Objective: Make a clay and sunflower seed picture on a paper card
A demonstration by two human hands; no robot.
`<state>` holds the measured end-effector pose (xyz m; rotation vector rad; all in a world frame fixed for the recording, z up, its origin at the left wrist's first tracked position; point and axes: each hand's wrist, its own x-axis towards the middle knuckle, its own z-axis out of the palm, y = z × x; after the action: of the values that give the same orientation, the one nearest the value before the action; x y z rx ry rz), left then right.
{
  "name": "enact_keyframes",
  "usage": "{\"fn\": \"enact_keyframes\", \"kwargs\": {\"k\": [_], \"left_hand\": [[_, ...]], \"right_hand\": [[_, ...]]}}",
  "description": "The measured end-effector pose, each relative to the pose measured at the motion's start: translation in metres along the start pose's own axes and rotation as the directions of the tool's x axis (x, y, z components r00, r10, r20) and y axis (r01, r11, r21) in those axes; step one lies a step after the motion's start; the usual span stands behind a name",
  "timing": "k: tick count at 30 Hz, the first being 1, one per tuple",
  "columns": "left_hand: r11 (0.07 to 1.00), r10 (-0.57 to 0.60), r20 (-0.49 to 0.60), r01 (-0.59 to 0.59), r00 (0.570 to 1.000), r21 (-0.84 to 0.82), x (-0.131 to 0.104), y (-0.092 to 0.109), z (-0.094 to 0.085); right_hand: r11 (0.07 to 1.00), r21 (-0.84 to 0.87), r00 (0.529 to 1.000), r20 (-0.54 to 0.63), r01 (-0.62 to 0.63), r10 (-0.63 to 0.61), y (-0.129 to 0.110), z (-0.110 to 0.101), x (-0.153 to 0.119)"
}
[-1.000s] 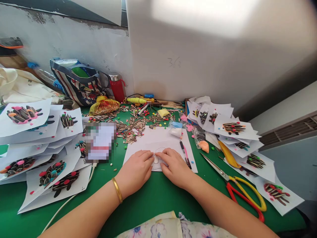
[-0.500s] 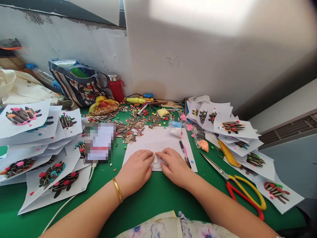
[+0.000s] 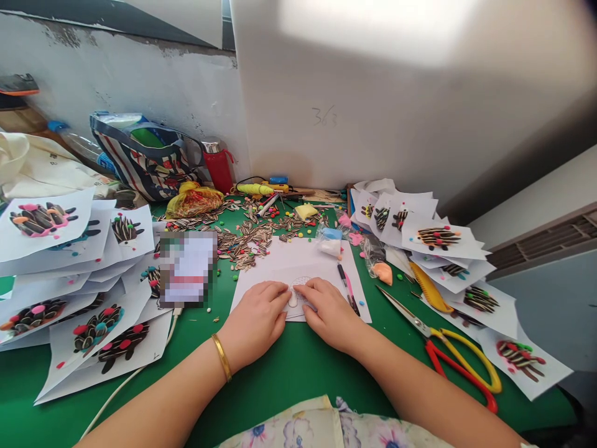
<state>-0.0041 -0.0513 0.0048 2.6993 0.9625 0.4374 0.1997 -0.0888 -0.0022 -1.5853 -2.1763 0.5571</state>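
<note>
A small white clay piece (image 3: 293, 300), long and rounded, lies on a white paper sheet (image 3: 261, 261) between my hands. My left hand (image 3: 261, 314) rests on the sheet with fingers extended and thumb apart, fingertips at the clay's left edge. From the other side, my right hand (image 3: 329, 311) has its index fingertip at the top of the clay, thumb held apart lower down. Neither hand is wrapped round the piece. Part of a round drawn pattern (image 3: 302, 282) shows just above the right fingers; the hands hide the rest.
Sunflower seeds (image 3: 247, 239) and coloured clay balls are scattered behind the sheet. Scissors (image 3: 429, 333) and a yellow cutter (image 3: 429, 289) lie right. A pen (image 3: 347, 287) and bagged clay (image 3: 331, 241) sit on the paper. Seed-decorated sheets (image 3: 125, 233) pile up on both sides; a phone (image 3: 189, 267) lies left.
The hands stay almost in place, with only a slight shift of the fingertips at the white clay. The view has moved very slightly.
</note>
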Motion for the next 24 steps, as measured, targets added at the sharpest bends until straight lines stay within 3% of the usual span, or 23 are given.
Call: {"fn": "enact_keyframes", "kwargs": {"k": [24], "left_hand": [[1.000,0.019,-0.020,-0.019,1.000,0.015,0.0002,-0.0029,0.0026]], "right_hand": [[0.997,0.052,0.998,-0.031,0.054,-0.052,0.0048,0.0014,-0.0003]]}}
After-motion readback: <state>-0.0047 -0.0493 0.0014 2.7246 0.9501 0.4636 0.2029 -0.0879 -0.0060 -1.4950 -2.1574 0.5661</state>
